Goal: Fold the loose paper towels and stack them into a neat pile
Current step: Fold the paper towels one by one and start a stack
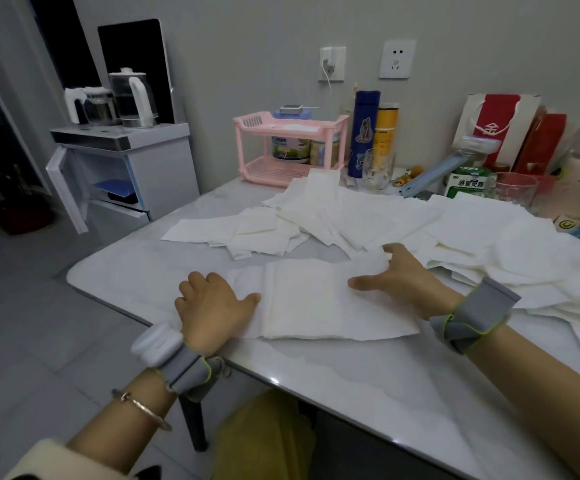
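A white paper towel [311,299] lies spread flat near the front left edge of the white table [368,386], with a fold crease down its middle. My left hand [212,303] rests on its left end, fingers curled, pressing it down. My right hand [402,271] lies on its right end, thumb out flat, fingers curled over the towel's raised far right corner. Behind them a loose heap of several unfolded paper towels [368,216] spreads across the table to the right edge.
At the back stand a pink two-tier rack [292,147], a blue bottle [364,133], a yellow canister [387,129], glass cups [376,168], a green box [467,181] and red bags [503,123]. A water dispenser cabinet [122,157] stands left of the table.
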### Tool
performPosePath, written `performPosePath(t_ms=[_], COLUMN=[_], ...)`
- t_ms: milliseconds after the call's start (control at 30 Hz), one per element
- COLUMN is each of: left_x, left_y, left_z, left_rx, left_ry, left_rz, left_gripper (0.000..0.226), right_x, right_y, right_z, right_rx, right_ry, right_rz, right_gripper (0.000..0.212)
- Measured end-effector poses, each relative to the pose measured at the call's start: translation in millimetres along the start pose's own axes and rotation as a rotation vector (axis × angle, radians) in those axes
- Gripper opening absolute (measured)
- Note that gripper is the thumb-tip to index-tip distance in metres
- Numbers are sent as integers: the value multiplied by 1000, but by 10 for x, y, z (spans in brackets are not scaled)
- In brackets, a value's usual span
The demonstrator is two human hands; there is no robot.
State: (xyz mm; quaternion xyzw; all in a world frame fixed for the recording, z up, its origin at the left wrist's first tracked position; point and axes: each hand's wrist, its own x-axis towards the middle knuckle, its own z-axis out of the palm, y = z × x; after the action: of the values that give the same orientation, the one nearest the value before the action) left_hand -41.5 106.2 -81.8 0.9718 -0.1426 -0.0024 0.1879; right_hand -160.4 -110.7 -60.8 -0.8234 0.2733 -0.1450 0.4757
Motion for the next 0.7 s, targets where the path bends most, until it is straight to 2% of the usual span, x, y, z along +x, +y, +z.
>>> performPosePath(t_ms=[33, 67, 100, 133, 200, 267, 333, 400, 533, 700], left_x=[-4, 7, 6, 13, 11, -6, -33, -66, -60, 44], left_y=[-13, -4, -12, -7, 10, 28, 29, 15, -1, 43], left_z=[-12, -24, -25, -25, -13, 5, 19, 33, 32, -131], left_rx=[-14, -19, -22, -24, -37, -110, -212, -250, -265, -457], left_ry=[-21, -36, -50, -59, -62, -23, 52, 114, 111, 72], left_rz=[-6, 0, 3, 10, 25, 56, 101, 143, 147, 178], left_gripper=[57, 55, 53, 51, 45, 32, 21, 17, 35, 36], right_x=[0, -4, -34, -59, -133, -195, -182, -167, -159, -158], right_y=[-19, -28, -51, -71, -99, -72, -19, 19, 72, 77], right_z=[12, 21, 54, 92, 201, 327, 407, 443, 454, 469], right_rx=[-166, -315, -416, -467, -508, -575, -664, -625, -538, -513], right_ry=[109, 220, 302, 314, 134, -60, -165, -205, -197, -199], right_rz=[-14, -86, -218, -373, -603, -697, -729, -702, -659, -645], right_gripper=[87, 96, 91, 77, 43, 29, 28, 27, 26, 25])
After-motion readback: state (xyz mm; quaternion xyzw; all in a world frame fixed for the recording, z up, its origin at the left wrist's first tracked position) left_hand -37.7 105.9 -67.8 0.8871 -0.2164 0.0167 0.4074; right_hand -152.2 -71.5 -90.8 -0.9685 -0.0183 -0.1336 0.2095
